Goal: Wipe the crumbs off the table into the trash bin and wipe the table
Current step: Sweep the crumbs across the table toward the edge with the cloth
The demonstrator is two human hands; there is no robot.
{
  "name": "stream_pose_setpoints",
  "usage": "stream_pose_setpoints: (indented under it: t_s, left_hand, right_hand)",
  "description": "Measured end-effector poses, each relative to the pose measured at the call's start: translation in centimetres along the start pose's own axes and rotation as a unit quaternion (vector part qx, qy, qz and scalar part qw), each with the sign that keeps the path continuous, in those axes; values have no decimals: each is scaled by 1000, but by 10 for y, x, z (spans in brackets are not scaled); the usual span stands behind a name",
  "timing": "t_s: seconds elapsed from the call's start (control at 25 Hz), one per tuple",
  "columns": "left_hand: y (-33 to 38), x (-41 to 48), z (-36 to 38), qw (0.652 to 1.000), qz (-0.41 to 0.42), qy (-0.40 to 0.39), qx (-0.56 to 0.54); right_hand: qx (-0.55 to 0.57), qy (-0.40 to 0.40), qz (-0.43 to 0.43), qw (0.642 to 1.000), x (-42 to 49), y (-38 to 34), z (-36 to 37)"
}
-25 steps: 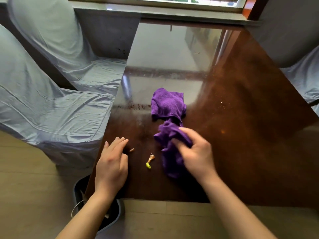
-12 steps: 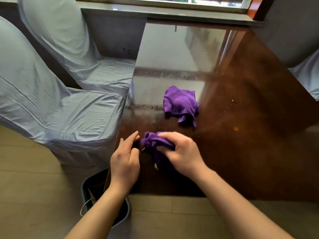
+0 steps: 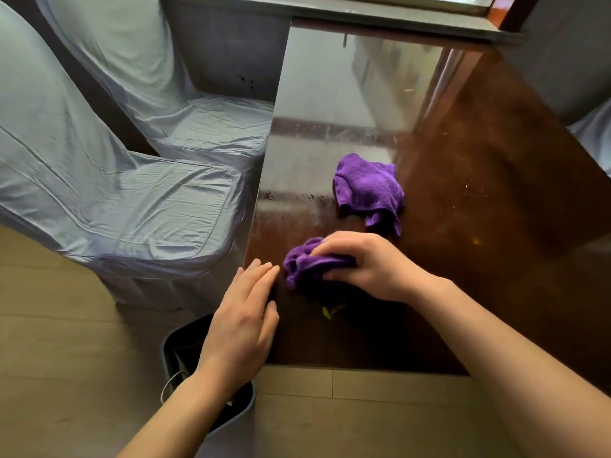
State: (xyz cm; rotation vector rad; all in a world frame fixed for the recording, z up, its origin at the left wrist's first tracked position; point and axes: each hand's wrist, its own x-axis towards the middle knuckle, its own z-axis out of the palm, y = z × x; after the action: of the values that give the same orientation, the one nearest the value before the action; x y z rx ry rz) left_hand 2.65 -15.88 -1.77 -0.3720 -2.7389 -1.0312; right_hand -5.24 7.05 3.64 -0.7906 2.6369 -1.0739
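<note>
We view from above a glossy dark brown wooden bench (image 3: 496, 226) whose left edge runs beside two chairs draped in pale grey fabric covers (image 3: 115, 193). Our right hand (image 3: 367, 266) is clamped on a bunched purple microfibre cloth (image 3: 304, 262), pressing it onto the bench near the left edge. Our left hand (image 3: 244, 322) lies at 9 o'clock of that cloth, fingers extended and together, palm down, at the bench edge; it grips nothing. A second crumpled purple cloth (image 3: 368, 188) rests loose on the bench at 1 o'clock of the held cloth, apart from it. A small yellow-green crumb (image 3: 326, 313) lies at 5 o'clock of the held cloth. Fine pale specks (image 3: 466, 186) dot the bench at 3 o'clock of the loose cloth. A dark trash bin with a light blue rim (image 3: 198, 352) stands on the floor below the near-left bench corner, partly hidden by our left forearm.
</note>
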Motion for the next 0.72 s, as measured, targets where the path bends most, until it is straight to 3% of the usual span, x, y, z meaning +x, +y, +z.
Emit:
stream_pose_setpoints:
  t_s: [0.08, 0.16, 0.28, 0.36, 0.48, 0.72]
  left_hand:
    - [-1, -1, 1, 1000, 7, 1, 11]
    - [-2, -1, 1, 1000, 11, 3, 14]
    - [-5, 0, 3, 1000, 12, 11, 19]
    - [-5, -1, 4, 999, 16, 11, 26]
    - [-6, -1, 5, 999, 15, 12, 28]
    - [-5, -1, 4, 1000, 7, 10, 16]
  right_hand:
    - [115, 59, 45, 991, -29, 10, -12]
    - [183, 177, 102, 962, -63, 23, -27]
    - [144, 292, 230, 917, -119, 36, -35]
    - [53, 296, 294, 907, -143, 32, -20]
    - [-154, 259, 286, 909, -144, 6, 27]
    - [-156, 287, 231, 916, -80, -47, 83]
